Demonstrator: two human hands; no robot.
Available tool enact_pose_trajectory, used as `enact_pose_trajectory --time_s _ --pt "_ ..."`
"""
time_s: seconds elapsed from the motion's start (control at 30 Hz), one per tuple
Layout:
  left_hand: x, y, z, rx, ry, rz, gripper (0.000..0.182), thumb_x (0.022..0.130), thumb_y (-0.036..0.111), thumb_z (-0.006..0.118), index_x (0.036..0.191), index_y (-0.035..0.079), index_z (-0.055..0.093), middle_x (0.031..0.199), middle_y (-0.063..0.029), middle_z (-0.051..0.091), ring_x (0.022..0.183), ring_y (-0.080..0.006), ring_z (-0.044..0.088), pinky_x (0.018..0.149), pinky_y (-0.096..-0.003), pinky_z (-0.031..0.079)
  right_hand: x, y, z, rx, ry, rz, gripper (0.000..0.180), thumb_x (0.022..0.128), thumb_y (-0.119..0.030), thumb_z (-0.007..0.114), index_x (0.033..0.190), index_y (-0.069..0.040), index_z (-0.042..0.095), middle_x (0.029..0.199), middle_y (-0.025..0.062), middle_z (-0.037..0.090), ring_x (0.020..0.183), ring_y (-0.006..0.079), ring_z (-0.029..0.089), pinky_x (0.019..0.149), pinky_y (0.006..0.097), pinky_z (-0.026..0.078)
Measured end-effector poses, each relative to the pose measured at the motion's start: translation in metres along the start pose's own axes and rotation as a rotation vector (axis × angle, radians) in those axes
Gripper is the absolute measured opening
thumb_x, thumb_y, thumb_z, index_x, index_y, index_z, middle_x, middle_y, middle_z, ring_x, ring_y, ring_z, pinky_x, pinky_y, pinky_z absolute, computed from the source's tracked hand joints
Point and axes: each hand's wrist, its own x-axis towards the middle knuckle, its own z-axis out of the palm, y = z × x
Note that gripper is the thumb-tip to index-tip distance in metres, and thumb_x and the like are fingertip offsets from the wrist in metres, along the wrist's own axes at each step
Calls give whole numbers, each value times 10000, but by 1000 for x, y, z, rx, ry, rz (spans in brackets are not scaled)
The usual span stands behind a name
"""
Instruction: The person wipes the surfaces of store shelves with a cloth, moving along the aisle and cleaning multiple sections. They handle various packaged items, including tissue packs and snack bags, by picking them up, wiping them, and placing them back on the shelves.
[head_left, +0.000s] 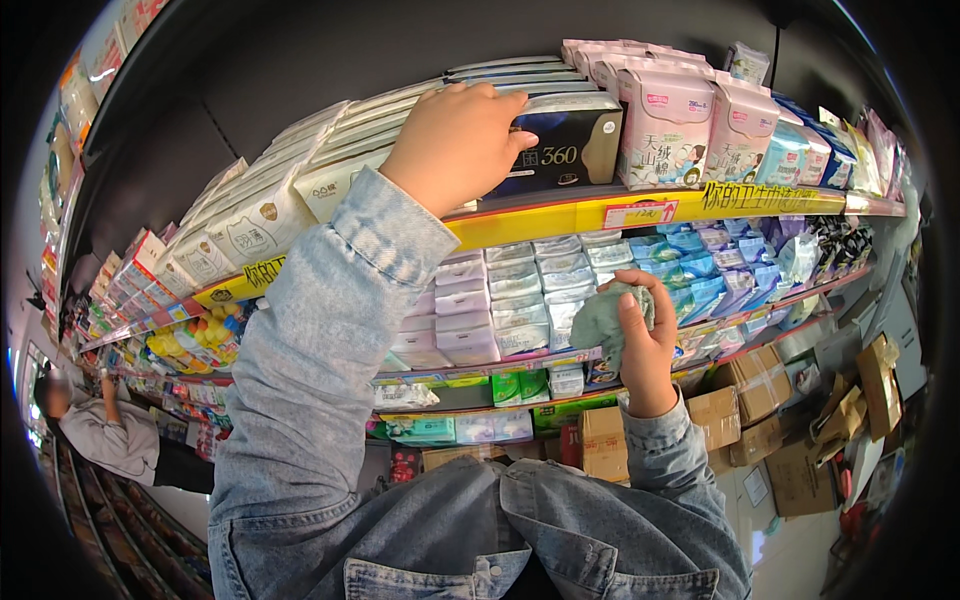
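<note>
My left hand reaches onto the upper shelf, over the front of a row of upright packs. Its thumb lies across the face of a black box, with the index finger along the box's top edge. The other fingertips are hidden over the row, so a grip cannot be made out. White packs stand tightly side by side to the left of the hand. Pink sanitary pad packs stand just right of the black box. Lower down, my right hand holds a crumpled grey-green cloth before the second shelf.
A yellow shelf-edge strip carries a price tag. Soft tissue packs fill the shelf below. Cardboard boxes are stacked at lower right. Another person stands in the aisle at far left.
</note>
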Motion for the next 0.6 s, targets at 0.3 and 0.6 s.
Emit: enact_pose_trajectory --time_s 0.3,0.6 --pt "3 -4 7 81 54 39 427 951 318 656 1283 50 660 1078 -123 626 1049 -311 586 928 -414 493 1 4 -2 107 26 38 217 1015 -110 588 1216 -27 593 1067 85 691 963 139 633 869 290 520" --pt "2 1 2 89 105 56 438 910 331 698 1267 77 669 1015 -109 640 983 -313 611 866 -399 518 18 14 -16 351 415 -34 386 1072 -305 505 1365 -53 502 1216 103 617 1067 211 626 920 353 528"
